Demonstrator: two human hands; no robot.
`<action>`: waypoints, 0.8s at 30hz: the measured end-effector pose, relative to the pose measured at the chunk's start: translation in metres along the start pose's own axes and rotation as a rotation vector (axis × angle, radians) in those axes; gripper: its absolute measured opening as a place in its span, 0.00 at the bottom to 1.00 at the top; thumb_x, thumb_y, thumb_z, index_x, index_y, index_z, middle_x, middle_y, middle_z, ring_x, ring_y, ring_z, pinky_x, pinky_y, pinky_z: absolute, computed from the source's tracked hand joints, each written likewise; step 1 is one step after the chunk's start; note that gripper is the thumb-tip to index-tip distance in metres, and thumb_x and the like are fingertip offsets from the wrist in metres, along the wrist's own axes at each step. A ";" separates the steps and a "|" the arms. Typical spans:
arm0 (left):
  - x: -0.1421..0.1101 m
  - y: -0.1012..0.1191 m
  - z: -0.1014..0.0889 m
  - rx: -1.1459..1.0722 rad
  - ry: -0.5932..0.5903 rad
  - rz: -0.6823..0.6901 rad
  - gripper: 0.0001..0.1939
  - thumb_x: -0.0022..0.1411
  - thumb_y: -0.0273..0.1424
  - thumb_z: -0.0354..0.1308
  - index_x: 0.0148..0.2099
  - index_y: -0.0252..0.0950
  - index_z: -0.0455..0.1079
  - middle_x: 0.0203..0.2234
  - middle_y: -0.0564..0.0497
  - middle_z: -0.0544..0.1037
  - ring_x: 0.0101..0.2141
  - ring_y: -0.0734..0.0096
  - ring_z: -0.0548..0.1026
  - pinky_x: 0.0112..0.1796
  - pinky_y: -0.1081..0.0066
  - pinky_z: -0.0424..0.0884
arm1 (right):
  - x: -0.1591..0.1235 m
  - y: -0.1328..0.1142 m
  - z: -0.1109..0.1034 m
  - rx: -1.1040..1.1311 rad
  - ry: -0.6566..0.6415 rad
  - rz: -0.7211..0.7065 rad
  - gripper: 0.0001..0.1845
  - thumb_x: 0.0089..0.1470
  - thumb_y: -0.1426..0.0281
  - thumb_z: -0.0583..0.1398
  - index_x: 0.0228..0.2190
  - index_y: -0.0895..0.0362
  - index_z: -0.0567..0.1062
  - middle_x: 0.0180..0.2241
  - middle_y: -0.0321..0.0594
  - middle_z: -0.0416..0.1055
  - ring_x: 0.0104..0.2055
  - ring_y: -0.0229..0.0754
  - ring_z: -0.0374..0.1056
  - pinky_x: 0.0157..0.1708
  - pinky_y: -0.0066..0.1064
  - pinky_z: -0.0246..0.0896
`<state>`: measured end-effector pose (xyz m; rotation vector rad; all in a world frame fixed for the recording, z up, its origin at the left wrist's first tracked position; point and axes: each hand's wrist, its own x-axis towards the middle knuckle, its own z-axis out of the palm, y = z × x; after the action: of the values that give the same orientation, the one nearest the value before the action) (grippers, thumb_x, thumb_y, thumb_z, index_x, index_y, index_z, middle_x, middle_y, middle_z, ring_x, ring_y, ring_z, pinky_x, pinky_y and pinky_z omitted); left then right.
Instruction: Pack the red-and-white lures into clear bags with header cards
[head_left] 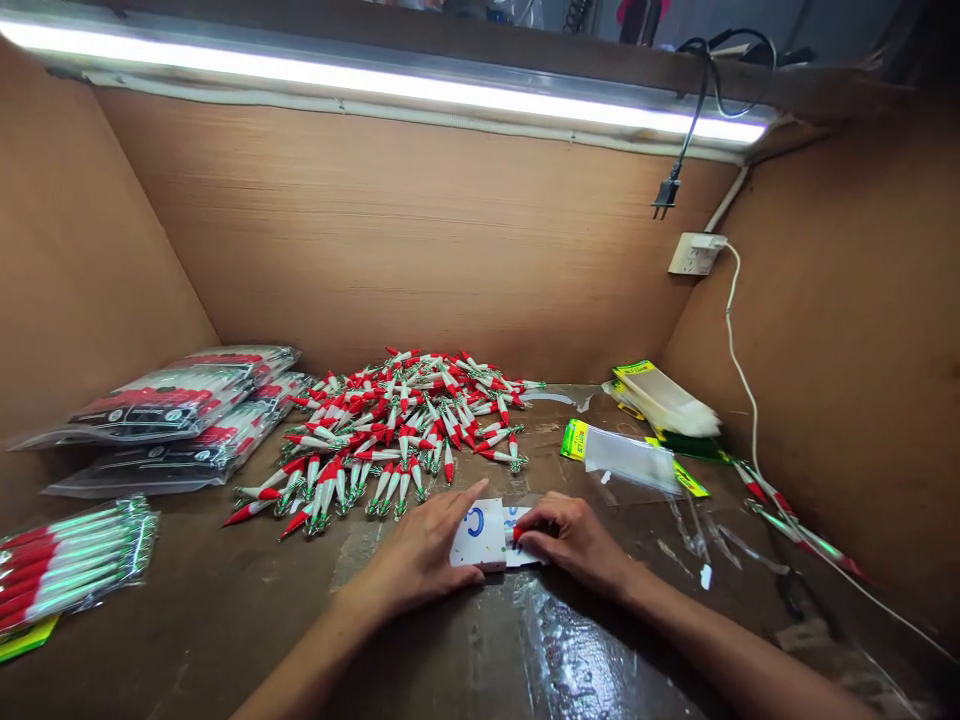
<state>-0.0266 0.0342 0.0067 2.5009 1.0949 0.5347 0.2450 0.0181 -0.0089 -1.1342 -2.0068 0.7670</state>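
On the brown work surface lies a small white cardboard block [478, 540] with blue lettering. My left hand [424, 545] grips it from the left, thumb along the near edge and fingers along the far side. My right hand [574, 540] is closed in a pinch at the right end, over a white flap [517, 556]. A red tip [517, 533] shows at its fingertips, looking like the end of a squid jig; the rest is hidden. Beyond both hands spreads a pile of red and white squid jigs [405, 415] with green hooks.
Plastic packs of jigs [180, 400] are stacked at the back left, with another jig pack [75, 560] nearer. Clear sleeves with yellow-green headers [630, 460] lie right. A plug [665, 195] hangs from above; a white cable [739, 370] runs down the right wall.
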 end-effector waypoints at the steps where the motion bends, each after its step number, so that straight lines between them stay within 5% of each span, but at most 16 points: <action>1: 0.000 0.000 -0.001 0.001 -0.001 0.004 0.54 0.50 0.36 0.71 0.73 0.50 0.46 0.62 0.44 0.68 0.58 0.48 0.69 0.56 0.52 0.65 | 0.000 -0.002 0.000 -0.027 -0.016 -0.030 0.08 0.57 0.63 0.64 0.36 0.51 0.84 0.34 0.40 0.80 0.38 0.45 0.72 0.40 0.34 0.64; 4: 0.000 -0.004 -0.005 0.014 0.026 -0.021 0.52 0.51 0.37 0.71 0.73 0.49 0.47 0.62 0.43 0.68 0.57 0.47 0.70 0.55 0.52 0.66 | 0.002 0.000 -0.010 -0.025 0.024 -0.018 0.08 0.58 0.64 0.64 0.37 0.51 0.83 0.35 0.39 0.80 0.39 0.45 0.73 0.41 0.34 0.63; 10: -0.001 -0.014 -0.017 0.033 0.047 -0.051 0.53 0.53 0.38 0.70 0.73 0.47 0.44 0.64 0.43 0.65 0.59 0.48 0.68 0.57 0.52 0.64 | 0.009 0.030 -0.041 0.125 0.133 0.223 0.14 0.56 0.60 0.63 0.40 0.54 0.83 0.39 0.41 0.81 0.41 0.47 0.75 0.42 0.35 0.65; 14: 0.000 -0.014 -0.016 0.061 0.029 -0.069 0.54 0.53 0.39 0.70 0.73 0.49 0.42 0.64 0.43 0.65 0.58 0.48 0.69 0.55 0.53 0.66 | 0.011 0.038 -0.039 0.196 0.074 0.262 0.14 0.55 0.61 0.64 0.40 0.54 0.83 0.39 0.40 0.81 0.40 0.45 0.74 0.41 0.32 0.63; 24: 0.001 -0.017 -0.015 0.085 0.020 -0.047 0.53 0.55 0.43 0.69 0.73 0.49 0.41 0.63 0.42 0.67 0.55 0.46 0.71 0.53 0.52 0.67 | 0.010 0.048 -0.033 0.338 0.162 0.359 0.19 0.55 0.54 0.64 0.30 0.59 0.82 0.25 0.37 0.76 0.25 0.36 0.64 0.27 0.27 0.56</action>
<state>-0.0433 0.0483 0.0124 2.5404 1.2048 0.5115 0.2899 0.0530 -0.0238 -1.3175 -1.4873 1.1087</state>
